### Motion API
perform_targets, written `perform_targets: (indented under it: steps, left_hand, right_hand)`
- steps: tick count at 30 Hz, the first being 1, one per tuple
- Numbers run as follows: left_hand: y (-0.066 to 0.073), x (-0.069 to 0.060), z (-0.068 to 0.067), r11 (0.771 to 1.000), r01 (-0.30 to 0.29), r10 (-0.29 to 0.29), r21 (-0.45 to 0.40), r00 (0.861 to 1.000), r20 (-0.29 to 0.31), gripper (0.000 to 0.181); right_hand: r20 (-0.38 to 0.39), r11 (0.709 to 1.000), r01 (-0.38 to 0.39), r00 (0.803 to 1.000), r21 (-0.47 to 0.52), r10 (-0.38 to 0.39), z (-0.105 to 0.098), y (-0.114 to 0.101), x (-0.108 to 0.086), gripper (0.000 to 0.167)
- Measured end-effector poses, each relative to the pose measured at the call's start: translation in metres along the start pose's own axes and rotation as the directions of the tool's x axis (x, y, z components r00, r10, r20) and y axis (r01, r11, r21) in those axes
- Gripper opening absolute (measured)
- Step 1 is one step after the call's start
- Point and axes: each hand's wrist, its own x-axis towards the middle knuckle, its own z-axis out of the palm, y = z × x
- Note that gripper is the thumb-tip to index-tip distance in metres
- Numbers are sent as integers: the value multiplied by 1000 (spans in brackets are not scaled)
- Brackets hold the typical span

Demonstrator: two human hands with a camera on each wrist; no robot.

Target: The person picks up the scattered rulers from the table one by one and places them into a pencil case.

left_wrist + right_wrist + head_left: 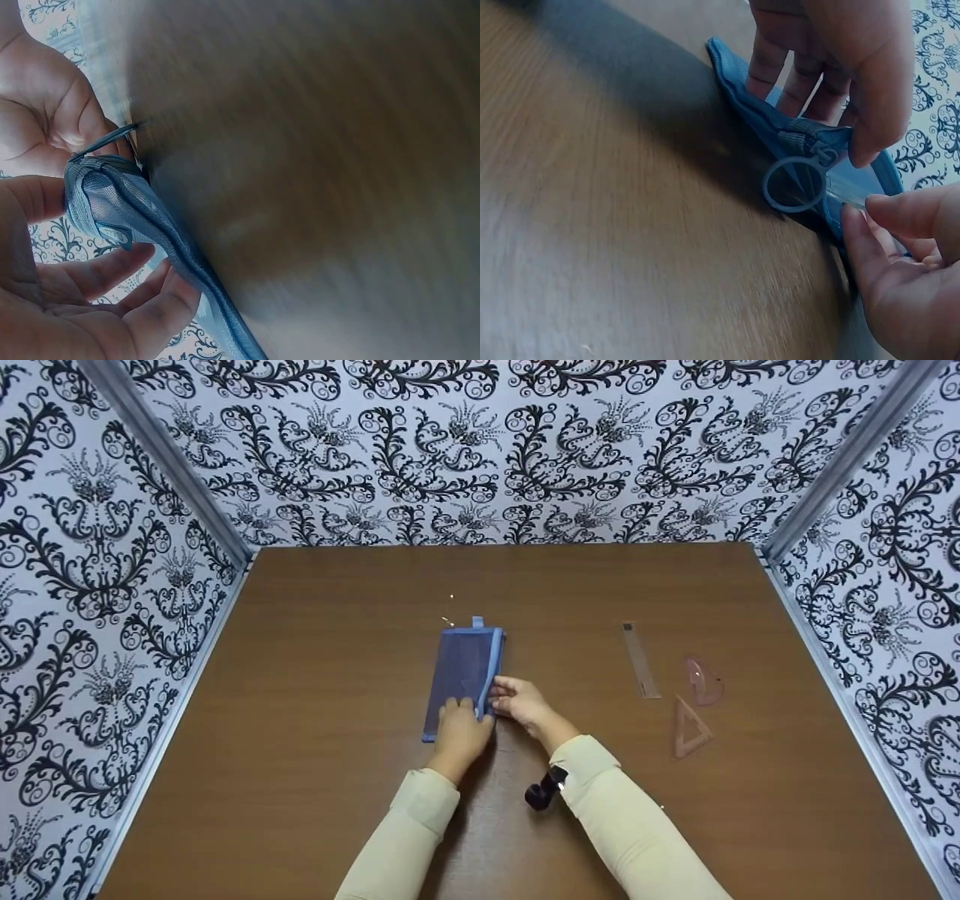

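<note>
A blue mesh zip pouch lies on the wooden table in the head view. My left hand grips its near end, thumb on one side and fingers on the other in the left wrist view. At the pouch's right edge is my right hand. In the right wrist view, its thumb and fingertips pinch a thin clear plastic piece at the pouch's parted opening; most of that piece is hidden, so its kind is unclear. A round zip pull hangs beside those fingertips.
To the right on the table lie a clear ruler, a pinkish protractor and an orange-tinted set square. Patterned walls enclose the table's back and sides. A black wrist camera sticks out from the right sleeve.
</note>
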Motion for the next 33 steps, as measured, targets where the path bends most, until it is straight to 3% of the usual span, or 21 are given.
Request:
perform_targets:
  steps: [7, 14, 17, 20, 24, 26, 27, 30, 31, 33]
  left_hand:
    - [0, 0, 0, 1000, -4, 4, -11, 1000, -2, 41]
    - [0, 1, -1, 1000, 4, -3, -14, 999, 49, 47]
    - [-1, 2, -1, 1000, 10, -9, -14, 999, 49, 46]
    - [0, 2, -1, 1000, 14, -13, -15, 999, 47, 45]
    - [0, 2, 0, 1000, 20, -19, -15, 999, 44, 43]
    - [-1, 2, 0, 1000, 23, -22, -17, 999, 43, 43]
    - [-1, 2, 0, 1000, 24, -23, -19, 999, 43, 43]
    - [-1, 2, 0, 999, 27, -26, -24, 999, 41, 43]
    - [-1, 2, 0, 999, 27, -26, -26, 999, 39, 43]
    - [-2, 2, 0, 999, 26, -25, -27, 999, 37, 43]
  right_hand:
    - [-55, 996, 57, 997, -70, -61, 2, 2, 1, 53]
    - [-122, 978, 114, 983, -176, -137, 7, -20, -21, 44]
    - [-120, 965, 167, 974, -200, -193, 1, -7, -11, 42]
    - [-90, 948, 244, 960, -202, -267, -24, 67, 57, 42]
    - [-49, 939, 283, 953, -194, -298, -56, 173, 154, 44]
    - [-47, 944, 267, 959, -193, -280, -61, 187, 167, 44]
    - [-45, 945, 265, 959, -193, -279, -61, 190, 170, 43]
    - [-54, 939, 266, 958, -217, -283, -53, 168, 150, 37]
    - [-54, 936, 270, 956, -227, -289, -47, 146, 128, 36]
    - [-29, 931, 278, 956, -237, -293, -41, 120, 104, 32]
